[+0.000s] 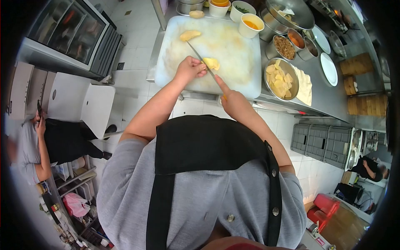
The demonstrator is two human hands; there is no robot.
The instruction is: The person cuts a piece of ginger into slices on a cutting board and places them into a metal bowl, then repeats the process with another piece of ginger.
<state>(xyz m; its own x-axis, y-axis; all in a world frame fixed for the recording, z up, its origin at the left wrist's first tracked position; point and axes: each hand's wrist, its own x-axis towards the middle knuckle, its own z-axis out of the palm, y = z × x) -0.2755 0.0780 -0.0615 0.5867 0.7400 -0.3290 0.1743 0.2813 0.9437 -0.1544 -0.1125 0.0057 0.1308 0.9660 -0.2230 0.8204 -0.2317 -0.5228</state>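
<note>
My right hand (235, 102) grips a knife (213, 76) by its handle, with the index finger stretched along the blade. The blade slants up and left across a white cutting board (241, 58). My left hand (191, 70) is closed beside the blade, its fingertips curled together near the edge; what they pinch is too small to make out. Just right of the blade lies a peeled yellow piece (213, 63), which looks like ginger. A second such piece (190, 35) lies near the knife tip, and a browner one (196, 14) sits at the board's far edge.
Right of the board stands a metal bowl (295, 89) of pale yellow slices, beside a folded cloth (304, 85). Behind are a tub of orange liquid (251, 26), a pot of brown mince (284, 47) and white plates (329, 68). One person (62, 139) is at left, another (368, 168) far right.
</note>
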